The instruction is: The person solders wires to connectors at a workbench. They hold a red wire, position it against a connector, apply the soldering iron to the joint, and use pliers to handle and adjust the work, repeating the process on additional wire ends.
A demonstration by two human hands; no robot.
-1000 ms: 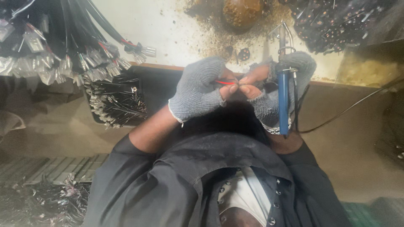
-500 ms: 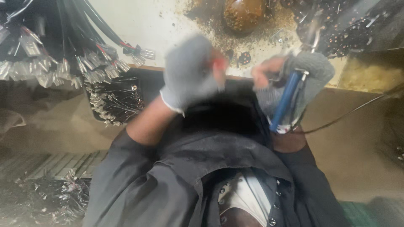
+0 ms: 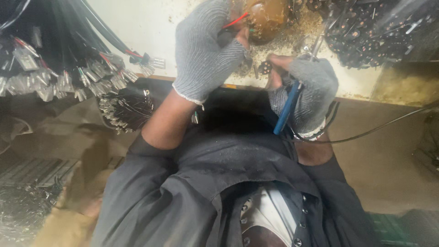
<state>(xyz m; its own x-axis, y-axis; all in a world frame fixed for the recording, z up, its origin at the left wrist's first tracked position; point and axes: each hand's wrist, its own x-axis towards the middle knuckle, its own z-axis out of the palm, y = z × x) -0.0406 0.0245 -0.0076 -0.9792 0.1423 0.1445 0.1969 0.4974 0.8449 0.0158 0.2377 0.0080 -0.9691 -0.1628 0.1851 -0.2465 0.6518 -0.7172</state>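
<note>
Grey knitted gloves cover both hands. Left hand (image 3: 208,45), at the far centre of the scene, pinches a thin red wire (image 3: 236,20) just beside a brown rounded pot (image 3: 265,16) on the soiled white bench (image 3: 137,27). Right hand (image 3: 308,93), nearer and to the right, is clenched round a blue-handled soldering iron (image 3: 286,110) (its black cord (image 3: 366,132) trails right). Bundled black cables with metal terminals (image 3: 68,77) lie far left.

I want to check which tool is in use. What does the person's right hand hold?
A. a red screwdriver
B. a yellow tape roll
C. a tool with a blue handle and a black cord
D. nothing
C: the gloved right hand is closed around a blue-handled tool, and a black cord trails away from it to the right.
</note>
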